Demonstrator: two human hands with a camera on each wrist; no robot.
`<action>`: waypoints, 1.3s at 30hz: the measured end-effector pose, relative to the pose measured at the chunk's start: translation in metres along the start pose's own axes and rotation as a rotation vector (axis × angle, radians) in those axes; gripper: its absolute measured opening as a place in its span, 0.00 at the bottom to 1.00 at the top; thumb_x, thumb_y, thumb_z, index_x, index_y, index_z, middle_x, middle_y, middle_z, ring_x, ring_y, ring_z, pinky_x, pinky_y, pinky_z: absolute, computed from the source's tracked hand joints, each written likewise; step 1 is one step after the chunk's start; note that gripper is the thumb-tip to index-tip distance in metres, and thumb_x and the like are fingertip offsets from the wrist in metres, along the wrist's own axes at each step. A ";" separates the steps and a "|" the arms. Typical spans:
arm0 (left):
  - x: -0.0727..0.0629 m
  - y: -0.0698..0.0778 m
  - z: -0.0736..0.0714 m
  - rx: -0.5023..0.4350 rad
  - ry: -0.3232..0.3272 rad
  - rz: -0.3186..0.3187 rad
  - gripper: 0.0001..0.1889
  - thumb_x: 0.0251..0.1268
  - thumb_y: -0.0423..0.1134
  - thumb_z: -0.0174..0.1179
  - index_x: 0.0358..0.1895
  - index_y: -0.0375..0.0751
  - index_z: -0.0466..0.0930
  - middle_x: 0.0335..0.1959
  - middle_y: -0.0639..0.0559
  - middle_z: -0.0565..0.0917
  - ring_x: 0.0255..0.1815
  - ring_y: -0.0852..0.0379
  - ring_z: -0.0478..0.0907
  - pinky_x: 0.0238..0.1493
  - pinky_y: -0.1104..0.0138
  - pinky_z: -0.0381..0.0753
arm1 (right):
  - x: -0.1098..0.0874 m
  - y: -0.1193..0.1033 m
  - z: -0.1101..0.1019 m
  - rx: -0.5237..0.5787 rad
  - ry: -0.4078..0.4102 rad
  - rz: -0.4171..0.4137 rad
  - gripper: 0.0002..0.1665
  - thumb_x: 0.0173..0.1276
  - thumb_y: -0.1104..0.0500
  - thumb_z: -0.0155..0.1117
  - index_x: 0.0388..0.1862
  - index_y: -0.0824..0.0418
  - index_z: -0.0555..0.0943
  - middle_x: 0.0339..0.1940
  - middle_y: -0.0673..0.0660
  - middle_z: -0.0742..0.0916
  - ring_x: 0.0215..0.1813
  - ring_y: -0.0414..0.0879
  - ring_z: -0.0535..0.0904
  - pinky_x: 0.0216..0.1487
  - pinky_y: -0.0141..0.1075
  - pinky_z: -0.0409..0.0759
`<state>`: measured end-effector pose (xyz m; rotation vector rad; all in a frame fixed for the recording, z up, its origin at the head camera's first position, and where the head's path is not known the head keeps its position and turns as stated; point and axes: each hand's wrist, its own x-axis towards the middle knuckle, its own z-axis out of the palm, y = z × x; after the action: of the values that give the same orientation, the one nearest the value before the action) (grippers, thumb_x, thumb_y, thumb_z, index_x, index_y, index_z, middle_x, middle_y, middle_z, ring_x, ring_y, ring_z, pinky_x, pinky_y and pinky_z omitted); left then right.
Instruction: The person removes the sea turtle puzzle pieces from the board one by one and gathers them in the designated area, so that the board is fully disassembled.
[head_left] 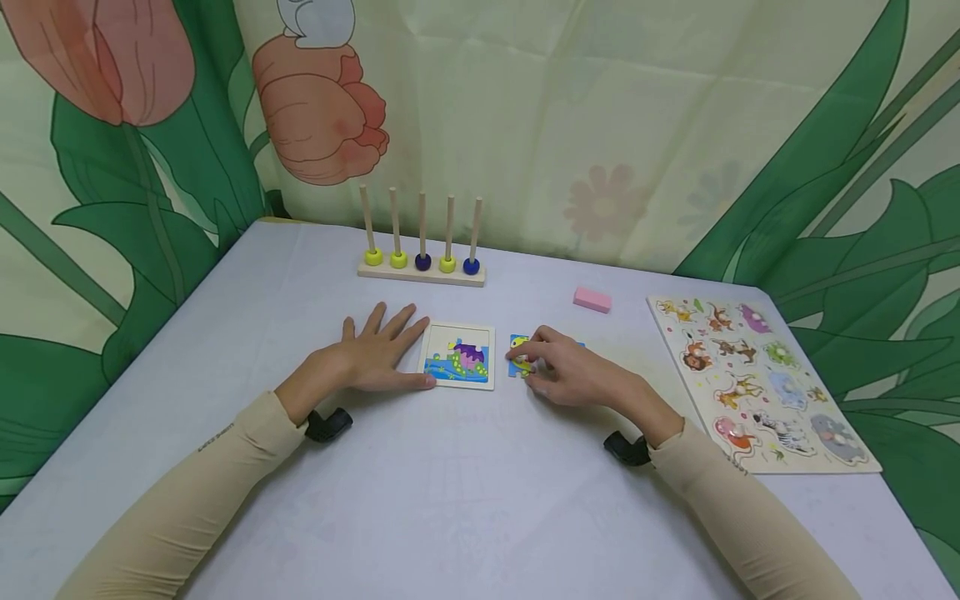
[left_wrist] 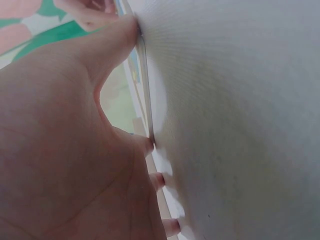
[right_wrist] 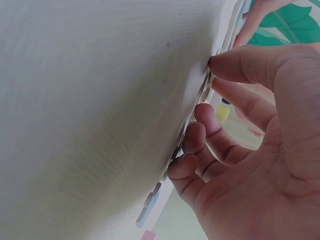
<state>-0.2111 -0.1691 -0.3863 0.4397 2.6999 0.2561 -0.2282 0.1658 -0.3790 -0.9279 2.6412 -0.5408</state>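
A small square jigsaw tray [head_left: 492,358] with a pale rim lies flat, partly filled with a purple, green and blue picture. My left hand [head_left: 373,354] is spread beside its left side, thumb at the near corner and forefinger along the edge. In the left wrist view that thumb [left_wrist: 117,42] touches the tray's edge. To the right of the tray, my right hand [head_left: 566,367] pinches a yellow and blue jigsaw piece [head_left: 517,342] with thumb and forefinger, low at the table. Its other fingers [right_wrist: 192,137] curl over more flat pieces [right_wrist: 149,202], largely hidden from above.
A wooden peg stand [head_left: 422,273] with yellow and dark blue beads stands at the back. A pink block [head_left: 592,300] lies right of it. An animal knob-puzzle board [head_left: 705,367] takes up the table's right side. Behind the table hangs a printed curtain [head_left: 525,125].
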 end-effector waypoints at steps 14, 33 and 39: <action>-0.002 0.002 -0.001 0.000 -0.008 0.001 0.57 0.67 0.80 0.51 0.89 0.55 0.39 0.91 0.44 0.35 0.89 0.26 0.28 0.75 0.18 0.34 | 0.000 0.001 0.001 -0.013 0.000 -0.009 0.26 0.73 0.60 0.65 0.68 0.47 0.84 0.54 0.55 0.80 0.45 0.45 0.73 0.46 0.37 0.74; -0.001 0.000 0.000 -0.003 -0.006 -0.006 0.57 0.66 0.79 0.52 0.89 0.56 0.40 0.91 0.45 0.34 0.89 0.26 0.27 0.76 0.19 0.34 | 0.021 -0.020 0.004 -0.015 0.055 -0.089 0.22 0.75 0.57 0.67 0.66 0.52 0.84 0.54 0.55 0.82 0.46 0.46 0.77 0.49 0.38 0.79; -0.003 0.002 -0.002 -0.001 -0.008 -0.003 0.57 0.66 0.80 0.51 0.89 0.55 0.40 0.91 0.44 0.35 0.89 0.27 0.28 0.76 0.19 0.35 | 0.040 -0.032 0.005 -0.030 0.032 -0.097 0.22 0.76 0.56 0.67 0.68 0.53 0.84 0.54 0.54 0.83 0.46 0.45 0.78 0.49 0.37 0.80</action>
<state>-0.2090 -0.1685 -0.3832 0.4352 2.6925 0.2544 -0.2388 0.1159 -0.3747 -1.0688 2.6502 -0.5449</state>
